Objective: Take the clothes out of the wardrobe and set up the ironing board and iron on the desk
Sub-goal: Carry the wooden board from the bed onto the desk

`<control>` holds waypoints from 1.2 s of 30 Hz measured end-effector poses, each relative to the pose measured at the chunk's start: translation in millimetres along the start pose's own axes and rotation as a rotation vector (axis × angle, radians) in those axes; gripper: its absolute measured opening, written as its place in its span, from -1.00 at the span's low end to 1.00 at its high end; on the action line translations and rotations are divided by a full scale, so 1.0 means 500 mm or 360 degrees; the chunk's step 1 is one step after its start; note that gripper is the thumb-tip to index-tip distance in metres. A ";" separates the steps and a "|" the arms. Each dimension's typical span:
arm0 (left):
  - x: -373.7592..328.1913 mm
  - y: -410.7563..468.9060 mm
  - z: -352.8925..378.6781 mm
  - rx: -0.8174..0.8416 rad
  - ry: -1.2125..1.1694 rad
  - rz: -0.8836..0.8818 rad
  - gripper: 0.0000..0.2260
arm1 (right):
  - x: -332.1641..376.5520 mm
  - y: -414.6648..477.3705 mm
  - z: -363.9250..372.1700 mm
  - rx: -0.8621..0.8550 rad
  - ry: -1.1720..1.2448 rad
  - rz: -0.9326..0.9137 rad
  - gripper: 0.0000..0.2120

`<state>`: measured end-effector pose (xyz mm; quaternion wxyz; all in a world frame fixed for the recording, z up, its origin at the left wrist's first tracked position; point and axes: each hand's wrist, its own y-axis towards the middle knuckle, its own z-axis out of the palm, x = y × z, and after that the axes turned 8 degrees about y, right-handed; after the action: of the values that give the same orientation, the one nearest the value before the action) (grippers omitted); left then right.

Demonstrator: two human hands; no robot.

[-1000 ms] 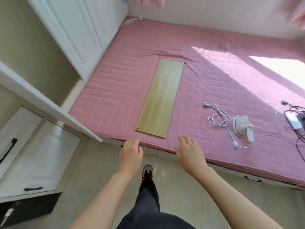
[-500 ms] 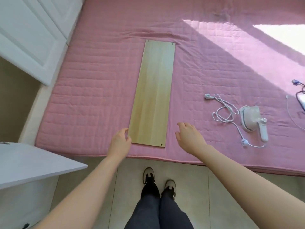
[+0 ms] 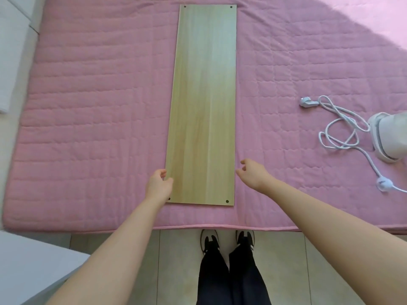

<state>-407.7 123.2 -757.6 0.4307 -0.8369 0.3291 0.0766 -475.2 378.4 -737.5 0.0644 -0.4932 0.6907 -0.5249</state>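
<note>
The ironing board (image 3: 202,95), a long pale wooden panel with a small hole at each corner, lies flat on the pink quilted bed (image 3: 99,106). It runs lengthwise away from the person, and its short near end stops just inside the bed's near edge.

The left grip (image 3: 158,186) is clasped on the board's left long edge close to the near left corner, with the thumb lying on the top face and the fingers curled at the edge. The right grip (image 3: 251,173) is released, its fingers loosely curled and holding nothing, just beside the right long edge. Whether a fingertip touches the wood cannot be told.

Wide bare quilt lies on both sides of the board. Toward the bed's right side, well apart from the board, the white iron (image 3: 389,137) is cut by the frame edge. Its cord (image 3: 339,133) loops loosely between iron and board and ends in a plug (image 3: 308,102).

A white cabinet (image 3: 11,51) borders the bed's left edge. The person's black shoes (image 3: 209,239) stand on the tiled floor (image 3: 176,260) right at the near edge.
</note>
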 end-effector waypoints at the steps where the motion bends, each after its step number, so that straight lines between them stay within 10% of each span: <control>1: 0.006 0.018 0.008 -0.0006 -0.0006 -0.0026 -0.60 | -0.003 0.018 0.009 0.0017 0.0068 0.0041 -0.52; 8: 0.023 0.098 0.044 0.0053 -0.0074 -0.0030 -0.45 | 0.005 0.100 0.057 0.0016 0.0456 0.0102 -0.59; 12: 0.027 0.120 0.042 0.0116 -0.0087 -0.0030 -0.44 | 0.022 0.117 0.060 -0.0053 0.0477 0.0115 -0.96; 23: 0.103 0.067 0.069 0.0078 0.0362 -0.0141 -0.43 | -0.034 0.062 0.093 0.0055 0.0733 0.0415 -0.64; 33: 0.241 -0.060 0.075 0.0242 0.0578 -0.0299 -0.68 | -0.140 -0.066 0.203 0.0404 0.0629 0.0647 -0.67; 36: 0.218 -0.037 0.065 0.0178 0.0544 -0.0166 -0.67 | -0.126 -0.047 0.198 0.0382 0.0569 0.0602 -0.94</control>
<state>-307.2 103.4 -810.0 0.4178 -0.8283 0.3575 -0.1075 -369.0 361.1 -789.8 0.0964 -0.2442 0.7037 -0.6602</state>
